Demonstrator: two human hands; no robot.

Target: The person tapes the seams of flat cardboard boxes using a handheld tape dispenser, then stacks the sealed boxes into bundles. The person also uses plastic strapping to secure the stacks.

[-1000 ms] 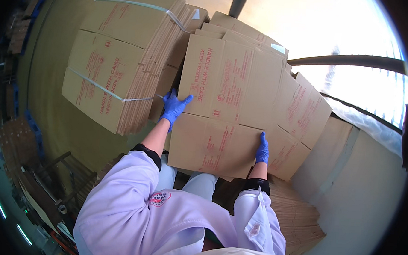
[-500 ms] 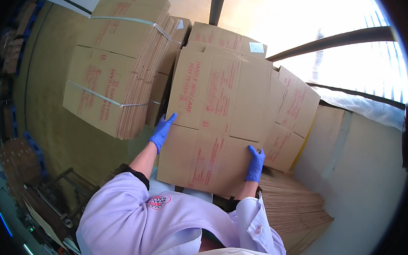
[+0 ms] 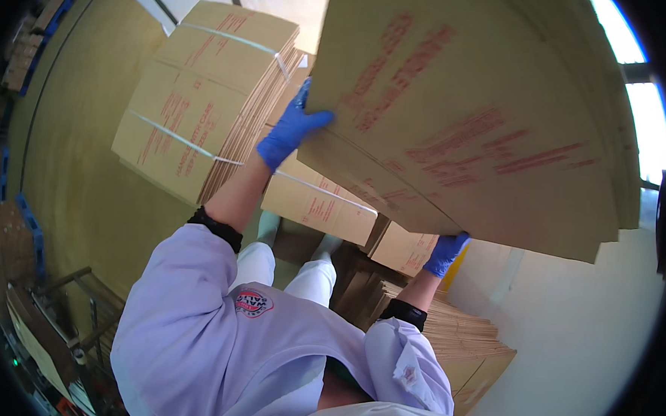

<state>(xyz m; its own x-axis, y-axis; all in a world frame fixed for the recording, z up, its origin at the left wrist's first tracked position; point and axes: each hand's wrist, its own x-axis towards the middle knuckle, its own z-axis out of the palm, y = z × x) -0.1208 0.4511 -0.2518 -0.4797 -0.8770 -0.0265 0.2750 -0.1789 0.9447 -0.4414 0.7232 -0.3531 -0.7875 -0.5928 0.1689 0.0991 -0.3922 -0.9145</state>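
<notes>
A thick sheaf of flattened cardboard boxes [image 3: 475,87] with red print is raised and tilted in front of me, its several layers showing at the right edge. My left hand [image 3: 288,130], in a blue glove, grips its left edge with the thumb on the near face. At the lower edge, my blue-gloved right hand [image 3: 447,253] holds the sheaf from below; part of its fingers is hidden behind the cardboard. Beneath the sheaf lies a strapped bundle of flattened boxes [image 3: 322,207].
A tall strapped stack of flattened boxes [image 3: 180,102] stands at the left. Another cardboard stack [image 3: 454,342] sits by my right side, near a pale wall [image 3: 561,310]. A metal-framed cart [image 3: 94,308] is at the lower left.
Both hands have lifted the sheaf of flattened boxes up and to the right, tilting it. The strapped bundle underneath and my legs have come into sight.
</notes>
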